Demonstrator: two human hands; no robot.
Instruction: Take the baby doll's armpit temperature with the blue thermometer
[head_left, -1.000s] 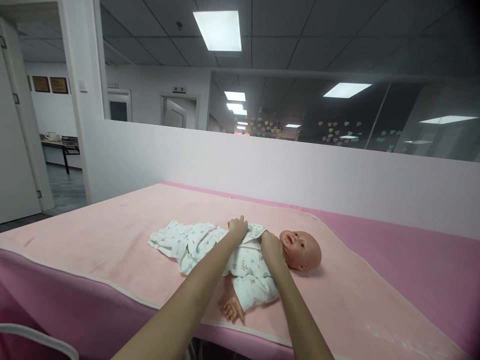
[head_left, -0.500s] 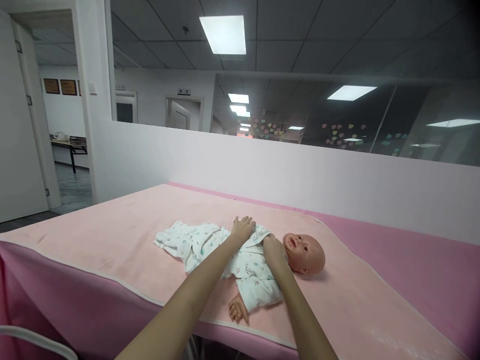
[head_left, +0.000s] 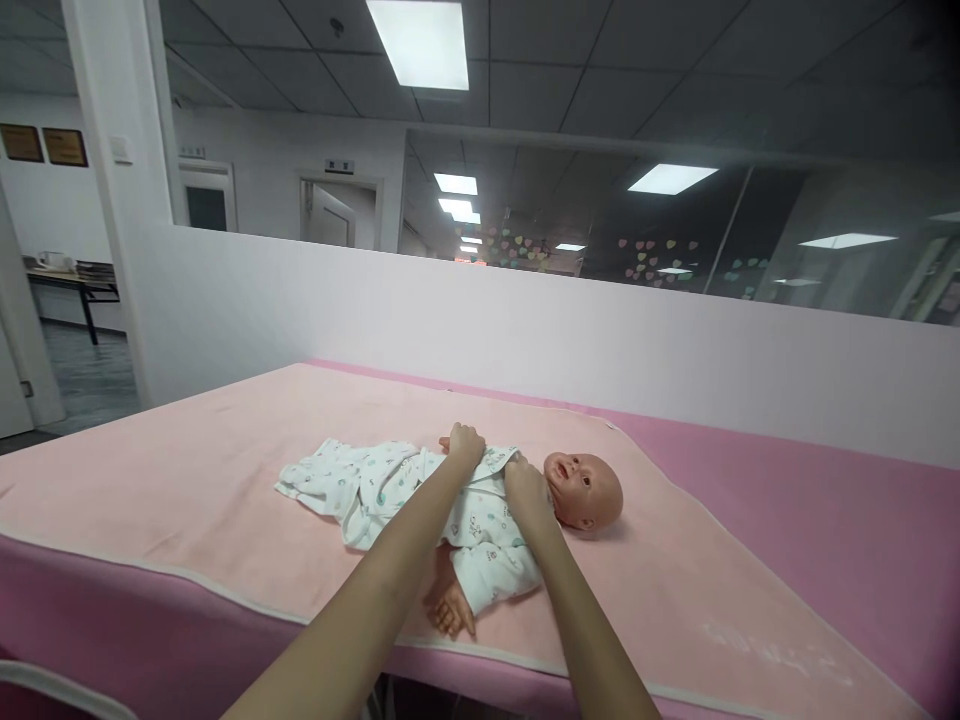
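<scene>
Both hands (head_left: 466,446) (head_left: 527,491) on the doll's (head_left: 588,491) shirt (head_left: 480,518)

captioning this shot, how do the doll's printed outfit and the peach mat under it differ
Look: the printed outfit is white with small motifs, the peach mat mainly plain. Size: the mat is far larger than the outfit. State: the outfit is rumpled, the right hand at its front; the mat lies mostly flat. Both are pale.

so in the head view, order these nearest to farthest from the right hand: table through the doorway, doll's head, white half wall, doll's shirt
1. Doll's shirt, touched by the right hand
2. Doll's head, just to that hand's right
3. White half wall, across the middle background
4. Table, far left background
</scene>
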